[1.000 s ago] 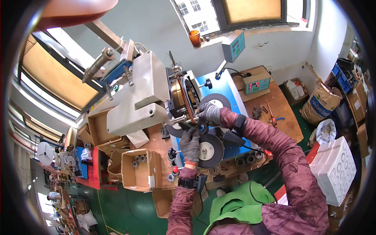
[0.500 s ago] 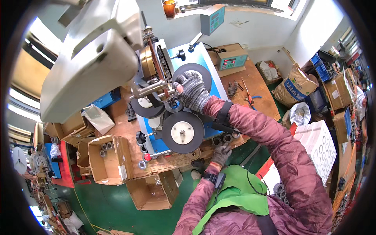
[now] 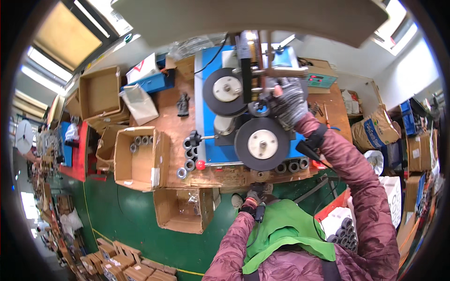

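Observation:
My right hand (image 3: 289, 104), in a grey knit glove with the thumb tip bare, is at the machine's metal rod and clamp area. Its fingers curl round a part that I cannot make out. Beside the thumb, a metal ring (image 3: 258, 109) with a blue centre sits between the dark wheels. A large black wheel (image 3: 262, 144) with a pale hub is just below the hand, and another black wheel (image 3: 227, 90) lies to the left. Low in front of my body, near the bench edge, is my gloved left hand (image 3: 253, 195); its fingers are too small and dark to read.
Metal rings (image 3: 293, 166) line the bench front edge, with more by the red knob (image 3: 200, 165). An open carton (image 3: 140, 159) with several rings stands left; a lower carton (image 3: 183, 210) hangs below bench height. A pale machine housing (image 3: 253, 18) spans overhead. Stacked rings (image 3: 346, 232) lie right of me.
The view has swung left, so the bench and machine appear further right. My left hand has drawn back from the rings at the bench edge toward my body. My right hand stays at the machine.

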The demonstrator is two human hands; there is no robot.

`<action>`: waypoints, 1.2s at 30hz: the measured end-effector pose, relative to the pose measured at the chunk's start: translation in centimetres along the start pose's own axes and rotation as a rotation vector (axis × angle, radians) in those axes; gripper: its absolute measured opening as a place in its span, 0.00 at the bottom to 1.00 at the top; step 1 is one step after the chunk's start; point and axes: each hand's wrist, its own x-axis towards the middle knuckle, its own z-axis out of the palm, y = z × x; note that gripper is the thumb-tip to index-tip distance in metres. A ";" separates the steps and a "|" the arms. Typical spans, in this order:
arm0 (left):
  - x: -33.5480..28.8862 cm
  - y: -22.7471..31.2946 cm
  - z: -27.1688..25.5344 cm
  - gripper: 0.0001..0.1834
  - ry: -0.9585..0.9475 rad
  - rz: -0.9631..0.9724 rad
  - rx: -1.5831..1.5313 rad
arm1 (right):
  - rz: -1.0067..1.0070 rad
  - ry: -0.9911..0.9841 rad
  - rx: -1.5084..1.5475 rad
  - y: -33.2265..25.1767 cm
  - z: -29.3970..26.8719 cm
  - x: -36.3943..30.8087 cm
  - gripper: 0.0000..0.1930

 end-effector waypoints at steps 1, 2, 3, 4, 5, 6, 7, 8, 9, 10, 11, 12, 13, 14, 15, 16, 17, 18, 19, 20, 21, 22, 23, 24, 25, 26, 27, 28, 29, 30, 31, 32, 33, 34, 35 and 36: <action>0.5 -0.6 0.2 0.16 -0.012 -0.009 0.201 | -0.046 0.017 -0.005 0.2 0.4 -0.3 0.13; 1.2 -0.8 0.7 0.17 -0.032 -0.012 0.403 | 0.038 -0.118 0.016 0.4 0.4 -0.4 0.13; 1.8 -0.5 1.1 0.17 -0.039 -0.002 0.602 | 0.012 -0.083 -0.021 0.2 0.3 -0.3 0.14; 2.1 -0.2 1.3 0.18 -0.033 0.007 0.799 | -0.021 -0.044 -0.052 -0.3 0.2 -0.4 0.15; 3.1 0.0 2.2 0.19 -0.037 0.017 0.996 | 0.009 -0.030 -0.082 0.7 0.3 -1.4 0.15; 3.9 0.6 3.2 0.19 -0.006 0.036 1.193 | 0.016 0.002 -0.097 1.4 0.5 -2.0 0.16; 4.7 1.1 4.3 0.20 0.038 0.045 1.388 | -0.015 -0.007 -0.127 2.3 0.3 -2.5 0.14; 6.8 4.8 8.3 0.21 -0.174 0.100 1.242 | -0.036 -0.032 -0.215 4.8 -1.3 -3.6 0.13; 2.8 -2.7 -3.7 0.11 0.151 -0.110 0.495 | -0.059 0.046 0.036 -3.6 1.4 1.1 0.12; 7.8 -5.0 0.5 0.11 0.058 -0.100 0.446 | -0.004 -0.034 -0.087 0.7 1.6 -2.2 0.11; 7.0 -3.2 1.2 0.12 0.109 -0.158 0.465 | -0.014 -0.037 -0.117 0.7 1.5 -2.2 0.11; 5.3 -0.6 1.4 0.13 0.159 -0.219 0.492 | -0.016 -0.033 -0.148 0.3 1.4 -2.3 0.12; 3.2 2.3 1.4 0.15 0.212 -0.285 0.520 | -0.067 0.039 -0.091 1.7 2.3 -3.2 0.13; 1.2 4.8 1.2 0.16 0.260 -0.356 0.551 | -0.035 0.042 -0.041 1.4 2.0 -3.0 0.13; -0.7 6.7 0.6 0.18 0.309 -0.431 0.583 | -0.004 0.018 -0.045 2.1 2.2 -3.3 0.14; -1.8 8.4 -0.1 0.20 0.363 -0.485 0.622 | 0.017 0.015 -0.055 2.8 1.5 -2.9 0.14; -4.4 7.7 -2.4 0.18 0.271 -0.430 0.593 | -0.006 -0.005 -0.068 1.7 1.4 -1.9 0.12; -6.9 7.2 -4.4 0.18 0.345 -0.437 0.588 | -0.030 -0.021 -0.080 0.8 1.3 -1.1 0.12; -8.6 7.8 -5.5 0.15 0.378 -0.506 0.389 | 0.072 0.022 0.093 2.1 1.9 -1.8 0.13; -12.7 7.7 -7.0 0.12 0.465 -0.578 0.160 | 0.004 0.054 0.075 -0.6 2.1 -1.1 0.11; -18.9 3.8 -9.5 0.11 0.664 -0.402 -0.076 | -0.020 0.064 0.235 -5.0 5.1 0.2 0.11; -19.3 5.7 -11.2 0.11 0.714 -0.358 -0.084 | -0.044 0.100 0.284 -7.7 6.2 2.6 0.11; -21.5 6.8 -12.1 0.11 0.813 -0.380 0.174 | -0.074 0.119 0.383 -11.4 7.8 3.9 0.11; -24.4 7.7 -13.0 0.12 0.911 -0.426 0.426 | -0.107 0.138 0.487 -15.5 9.2 5.1 0.11; -24.8 10.6 -13.6 0.13 1.011 -0.498 0.445 | -0.142 0.169 0.525 -18.1 9.4 7.1 0.11; -28.9 9.5 -14.3 0.13 1.126 -0.493 0.401 | -0.176 0.192 0.637 -22.3 9.5 8.8 0.11; -32.9 8.0 -14.5 0.12 1.310 -0.403 0.215 | -0.210 0.212 0.744 -26.3 9.3 10.2 0.11; -36.2 6.7 -14.4 0.12 1.467 -0.299 0.034 | -0.237 0.225 0.835 -29.6 9.0 11.2 0.11; -35.8 12.1 -13.5 0.12 1.402 -0.346 0.079 | -0.243 0.247 0.771 -28.2 10.0 11.6 0.11; -38.8 11.7 -12.8 0.12 1.472 -0.382 0.038 | -0.254 0.259 0.822 -29.8 9.7 12.1 0.11; -41.3 11.1 -12.3 0.11 1.531 -0.422 -0.002 | -0.259 0.266 0.863 -31.3 9.4 12.2 0.11; -44.2 8.3 -11.7 0.12 1.599 -0.331 -0.122 | -0.267 0.269 0.913 -33.0 8.9 12.3 0.11; -46.6 5.4 -10.9 0.13 1.656 -0.238 -0.236 | -0.270 0.269 0.956 -34.2 8.5 12.3 0.11; -47.6 4.7 -10.5 0.13 1.715 -0.222 -0.277 | -0.268 0.274 0.957 -34.2 8.5 12.2 0.11; -48.8 4.3 -10.0 0.14 1.774 -0.205 -0.316 | -0.264 0.280 0.959 -34.1 8.5 12.3 0.11; -51.4 1.0 -8.7 0.17 1.822 -0.361 -0.252 | -0.265 0.276 1.011 -35.1 8.1 12.4 0.11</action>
